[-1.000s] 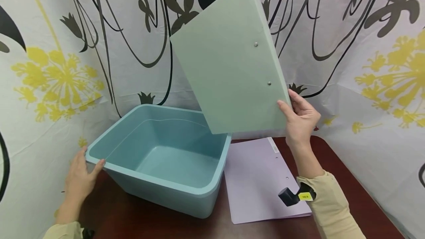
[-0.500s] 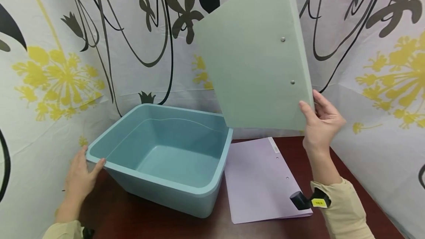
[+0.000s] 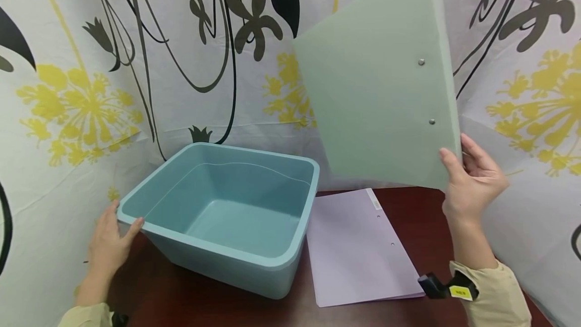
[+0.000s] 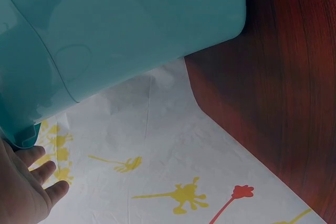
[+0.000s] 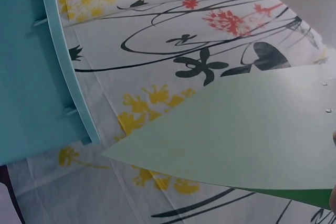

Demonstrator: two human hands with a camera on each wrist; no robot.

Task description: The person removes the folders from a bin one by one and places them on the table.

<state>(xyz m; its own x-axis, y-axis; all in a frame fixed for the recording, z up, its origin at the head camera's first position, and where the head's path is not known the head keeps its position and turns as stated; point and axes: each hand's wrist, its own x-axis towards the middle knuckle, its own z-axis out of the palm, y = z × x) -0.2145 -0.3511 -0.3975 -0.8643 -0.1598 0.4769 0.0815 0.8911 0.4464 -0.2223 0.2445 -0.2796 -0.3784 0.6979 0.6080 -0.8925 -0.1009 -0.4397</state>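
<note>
In the head view, my left hand (image 3: 108, 249) holds the near left corner of a blue-green plastic storage bin (image 3: 218, 256), its thumb on the front rim. The left wrist view shows several of its fingers (image 4: 44, 172) beneath the rim. Well right of the bin, my right hand (image 3: 474, 185) pinches the lower right edge of a pale green binder (image 3: 376, 90), thumb on the near face. Two metal rivets dot that face, and the binder is raised and tilted. A lilac binder (image 3: 358, 251) with two rivets and a white label lies flat beside the bin.
The bin and lilac binder are on a dark red-brown wooden table (image 3: 209, 307). White cloth (image 3: 177, 110) printed with flowers hangs behind and at both sides. A black wrist camera (image 3: 449, 286) sits at my right cuff.
My right hand has carried the pale green binder to the right, away from above the bin's right rim, turning it slightly more upright. The left hand and the bin have stayed put.
</note>
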